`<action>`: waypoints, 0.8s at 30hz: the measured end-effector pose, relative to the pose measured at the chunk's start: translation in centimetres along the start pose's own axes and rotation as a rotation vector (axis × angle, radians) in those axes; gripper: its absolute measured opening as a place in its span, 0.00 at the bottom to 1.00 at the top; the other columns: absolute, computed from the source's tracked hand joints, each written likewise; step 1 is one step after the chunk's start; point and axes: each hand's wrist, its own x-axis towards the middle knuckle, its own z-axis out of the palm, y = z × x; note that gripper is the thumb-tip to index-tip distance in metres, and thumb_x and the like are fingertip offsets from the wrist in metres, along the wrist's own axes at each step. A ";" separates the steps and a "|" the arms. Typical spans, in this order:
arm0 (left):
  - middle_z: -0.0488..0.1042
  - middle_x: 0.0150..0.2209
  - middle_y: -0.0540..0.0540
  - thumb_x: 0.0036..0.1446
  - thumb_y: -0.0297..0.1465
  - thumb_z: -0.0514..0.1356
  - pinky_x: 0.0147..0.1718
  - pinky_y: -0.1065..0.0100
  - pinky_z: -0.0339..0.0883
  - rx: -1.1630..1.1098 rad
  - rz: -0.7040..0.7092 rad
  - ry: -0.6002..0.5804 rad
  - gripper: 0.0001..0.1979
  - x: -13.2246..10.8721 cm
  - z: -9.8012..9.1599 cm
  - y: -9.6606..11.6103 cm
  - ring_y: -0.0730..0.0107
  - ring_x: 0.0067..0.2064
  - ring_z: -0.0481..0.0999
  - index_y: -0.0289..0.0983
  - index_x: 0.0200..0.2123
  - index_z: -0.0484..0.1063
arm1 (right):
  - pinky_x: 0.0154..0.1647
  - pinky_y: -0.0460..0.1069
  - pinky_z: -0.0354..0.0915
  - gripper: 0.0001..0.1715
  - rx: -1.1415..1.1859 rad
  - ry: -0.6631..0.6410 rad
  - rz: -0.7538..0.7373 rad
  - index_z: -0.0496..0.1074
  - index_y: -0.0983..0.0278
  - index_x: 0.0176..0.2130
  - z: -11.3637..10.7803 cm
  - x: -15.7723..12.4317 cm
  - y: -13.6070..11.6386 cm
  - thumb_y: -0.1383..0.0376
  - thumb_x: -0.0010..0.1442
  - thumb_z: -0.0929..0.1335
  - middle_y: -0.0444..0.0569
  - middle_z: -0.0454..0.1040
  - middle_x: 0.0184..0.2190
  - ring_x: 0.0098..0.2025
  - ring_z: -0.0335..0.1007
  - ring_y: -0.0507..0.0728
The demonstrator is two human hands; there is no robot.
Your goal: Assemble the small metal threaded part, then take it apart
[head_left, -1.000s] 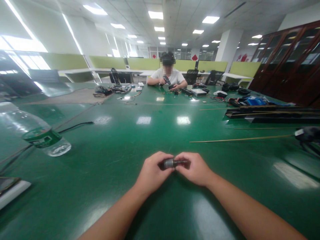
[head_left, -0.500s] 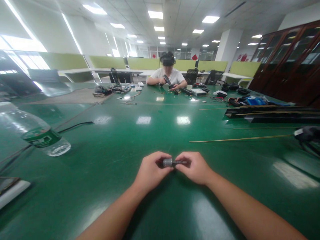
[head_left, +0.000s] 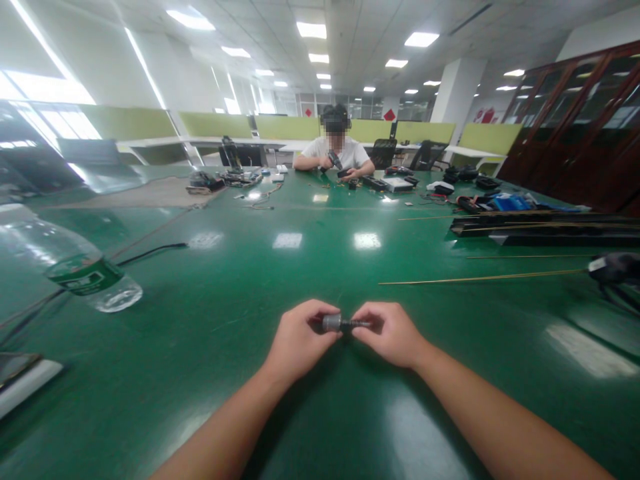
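Observation:
My left hand (head_left: 303, 337) pinches a short grey metal-looking cylinder (head_left: 331, 323) between thumb and fingers. From the cylinder's right end a slim dark rod (head_left: 347, 325) with a ribbed surface runs towards my right hand (head_left: 387, 333). The thumb and fingertips of that hand are closed round the rod's far part. Both hands meet low over the green table (head_left: 320, 280), with a small gap between their fingertips. The exact kind of the cylinder and rod is too small and blurred to tell.
A clear water bottle (head_left: 75, 267) lies tilted at the left, near a black cable (head_left: 155, 253). Thin brass-coloured rods (head_left: 475, 277) and black channels (head_left: 540, 227) lie to the right. Across the table a person (head_left: 335, 150) holds a power drill (head_left: 334, 161).
My left hand has shifted slightly left with the grey cylinder, and more of the dark rod shows between the hands. My right hand has hardly moved.

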 end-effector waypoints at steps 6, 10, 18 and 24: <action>0.78 0.34 0.50 0.45 0.23 0.67 0.37 0.69 0.70 -0.029 0.002 0.005 0.10 0.0 -0.1 0.1 0.68 0.36 0.78 0.39 0.34 0.78 | 0.29 0.46 0.64 0.04 -0.006 0.002 0.030 0.77 0.65 0.32 0.2 0.1 0.0 0.67 0.53 0.73 0.46 0.77 0.26 0.28 0.71 0.53; 0.78 0.34 0.49 0.45 0.24 0.67 0.37 0.68 0.70 -0.038 0.003 0.010 0.09 0.0 -0.2 0.1 0.67 0.36 0.78 0.39 0.33 0.78 | 0.28 0.45 0.63 0.04 -0.015 0.014 0.036 0.76 0.65 0.31 0.1 0.1 0.1 0.66 0.53 0.73 0.46 0.76 0.25 0.26 0.70 0.53; 0.79 0.35 0.48 0.46 0.24 0.66 0.37 0.67 0.72 -0.021 0.022 0.021 0.10 0.1 -0.2 0.0 0.66 0.36 0.79 0.38 0.34 0.77 | 0.27 0.45 0.62 0.04 -0.021 0.019 0.033 0.76 0.65 0.31 0.1 0.1 0.2 0.66 0.54 0.72 0.45 0.75 0.25 0.26 0.68 0.52; 0.79 0.35 0.48 0.46 0.25 0.66 0.37 0.67 0.73 -0.026 0.032 0.028 0.08 0.2 -0.3 -0.2 0.66 0.36 0.79 0.38 0.34 0.77 | 0.28 0.45 0.63 0.03 -0.018 0.022 0.047 0.76 0.65 0.32 0.1 0.2 0.3 0.66 0.54 0.72 0.45 0.76 0.25 0.26 0.69 0.52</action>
